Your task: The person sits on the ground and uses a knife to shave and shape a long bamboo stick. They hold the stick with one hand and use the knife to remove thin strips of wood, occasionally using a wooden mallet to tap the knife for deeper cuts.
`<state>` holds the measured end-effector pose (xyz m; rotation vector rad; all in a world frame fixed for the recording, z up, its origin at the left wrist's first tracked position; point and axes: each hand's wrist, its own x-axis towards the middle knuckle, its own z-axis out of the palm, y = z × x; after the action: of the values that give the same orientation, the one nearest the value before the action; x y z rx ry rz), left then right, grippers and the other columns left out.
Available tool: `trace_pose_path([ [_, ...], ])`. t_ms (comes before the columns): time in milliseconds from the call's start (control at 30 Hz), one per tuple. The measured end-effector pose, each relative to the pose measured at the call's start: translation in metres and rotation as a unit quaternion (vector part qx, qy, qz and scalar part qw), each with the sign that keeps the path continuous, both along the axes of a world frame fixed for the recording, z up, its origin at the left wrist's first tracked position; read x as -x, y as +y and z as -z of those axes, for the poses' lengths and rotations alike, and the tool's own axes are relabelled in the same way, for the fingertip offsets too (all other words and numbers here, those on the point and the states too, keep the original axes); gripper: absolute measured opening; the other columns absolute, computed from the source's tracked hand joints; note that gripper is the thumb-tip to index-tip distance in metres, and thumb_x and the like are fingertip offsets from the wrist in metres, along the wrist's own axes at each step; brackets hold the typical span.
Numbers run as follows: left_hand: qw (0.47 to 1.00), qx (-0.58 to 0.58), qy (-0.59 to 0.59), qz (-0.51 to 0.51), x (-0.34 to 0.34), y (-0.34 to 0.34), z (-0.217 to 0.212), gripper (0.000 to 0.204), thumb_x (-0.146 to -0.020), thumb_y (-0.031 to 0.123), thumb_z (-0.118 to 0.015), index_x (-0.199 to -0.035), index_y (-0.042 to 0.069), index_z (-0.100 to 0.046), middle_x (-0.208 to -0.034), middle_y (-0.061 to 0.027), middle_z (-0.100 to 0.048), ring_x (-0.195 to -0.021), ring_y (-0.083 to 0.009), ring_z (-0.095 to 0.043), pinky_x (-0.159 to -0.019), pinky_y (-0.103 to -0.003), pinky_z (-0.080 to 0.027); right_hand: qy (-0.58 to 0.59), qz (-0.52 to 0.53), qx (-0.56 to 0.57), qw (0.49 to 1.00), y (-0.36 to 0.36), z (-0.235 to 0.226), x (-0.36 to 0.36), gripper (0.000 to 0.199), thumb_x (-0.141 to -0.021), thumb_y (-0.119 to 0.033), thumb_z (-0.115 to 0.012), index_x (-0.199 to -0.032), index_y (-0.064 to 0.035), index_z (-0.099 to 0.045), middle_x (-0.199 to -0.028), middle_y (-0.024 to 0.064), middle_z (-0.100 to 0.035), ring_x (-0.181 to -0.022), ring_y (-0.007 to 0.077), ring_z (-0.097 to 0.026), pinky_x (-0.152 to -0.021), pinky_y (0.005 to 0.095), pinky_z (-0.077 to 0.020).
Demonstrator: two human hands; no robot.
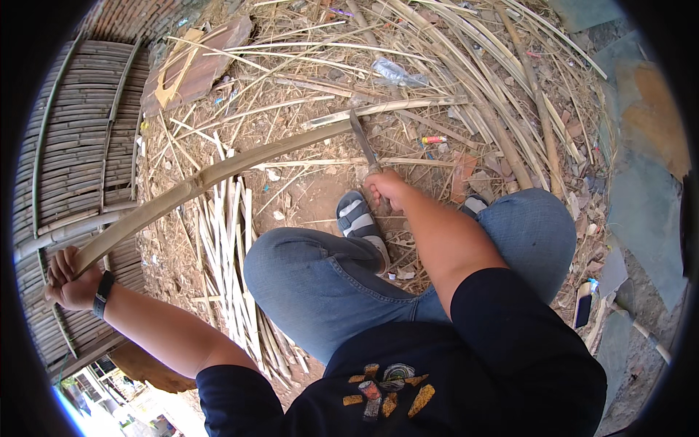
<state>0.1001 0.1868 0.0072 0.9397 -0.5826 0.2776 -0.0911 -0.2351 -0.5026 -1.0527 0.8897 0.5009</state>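
Note:
My left hand [71, 282], with a dark band at its wrist, is closed round the near left end of a long split bamboo piece [218, 172]. The bamboo slants up and to the right, with a thick node partway along. In my right hand [386, 188] is the handle of a large knife [362, 140]. Its blade points away from me and its tip area meets the bamboo's far part; how deep it sits there I cannot tell. Beyond the blade a pale split length [408, 104] runs on to the right.
A pile of thin bamboo strips [231, 247] lies left of my bent knees. Longer bamboo poles [502, 87] lie at the far right, over dirt and shavings. A clear plastic bottle [397, 73] lies ahead. A bamboo slat wall [80, 131] stands left, a phone [582, 306] lies right.

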Motion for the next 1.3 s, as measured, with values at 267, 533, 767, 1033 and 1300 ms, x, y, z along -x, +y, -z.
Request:
trace_pose_path([
  [267,1.000,0.002,-0.005,0.010,-0.002,-0.009,0.003,0.026,-0.078,0.022,-0.063,-0.061,0.014,-0.045,-0.052,0.0038,-0.036,-0.045,-0.0106,-0.034,-0.048,-0.025,-0.029,0.001,-0.219,0.429,0.876,-0.007,0.012,0.012,0.033,-0.085,-0.014,-0.061,-0.116,-0.0026,-0.063,-0.113,0.0221,-0.067,-0.107,0.0373,-0.065,-0.090,0.0449,-0.0531],
  [533,1.000,-0.024,-0.014,0.005,-0.013,0.004,-0.011,0.038,-0.085,0.035,-0.056,-0.059,0.014,-0.039,-0.054,0.0029,-0.033,-0.045,-0.0118,-0.031,-0.046,-0.027,-0.027,-0.006,-0.172,0.424,0.889,0.001,-0.017,0.018,0.045,-0.080,-0.018,-0.067,-0.121,-0.0019,-0.058,-0.107,0.0238,-0.067,-0.106,0.0391,-0.064,-0.092,0.0466,-0.0510],
  [767,1.000,-0.018,-0.024,0.000,-0.018,0.012,-0.009,0.039,-0.084,0.034,-0.056,-0.057,0.015,-0.036,-0.054,0.0018,-0.032,-0.045,-0.0128,-0.031,-0.046,-0.028,-0.026,-0.256,-0.187,0.345,0.883,0.018,-0.048,-0.017,0.047,-0.076,-0.021,-0.071,-0.115,0.0001,-0.058,-0.107,0.0257,-0.066,-0.100,0.0386,-0.065,-0.087,0.0458,-0.0510],
  [1033,0.999,-0.021,-0.023,-0.030,-0.009,-0.016,-0.006,0.042,-0.093,0.039,-0.053,-0.062,0.014,-0.043,-0.053,0.0020,-0.036,-0.045,-0.0125,-0.031,-0.046,-0.026,-0.027,-0.014,-0.189,0.432,0.882,-0.006,0.042,0.021,0.043,-0.080,-0.027,-0.071,-0.111,-0.0002,-0.060,-0.105,0.0233,-0.068,-0.102,0.0390,-0.065,-0.088,0.0453,-0.0525],
  [1300,0.996,-0.028,-0.039,-0.071,-0.013,-0.016,-0.008,0.042,-0.097,0.039,-0.046,-0.065,0.012,-0.041,-0.055,0.0017,-0.034,-0.045,-0.0125,-0.030,-0.046,-0.026,-0.027,-0.189,-0.128,0.380,0.896,0.033,-0.036,-0.010,0.042,-0.079,-0.024,-0.068,-0.112,0.0004,-0.061,-0.106,0.0254,-0.066,-0.101,0.0403,-0.064,-0.087,0.0460,-0.0512],
])
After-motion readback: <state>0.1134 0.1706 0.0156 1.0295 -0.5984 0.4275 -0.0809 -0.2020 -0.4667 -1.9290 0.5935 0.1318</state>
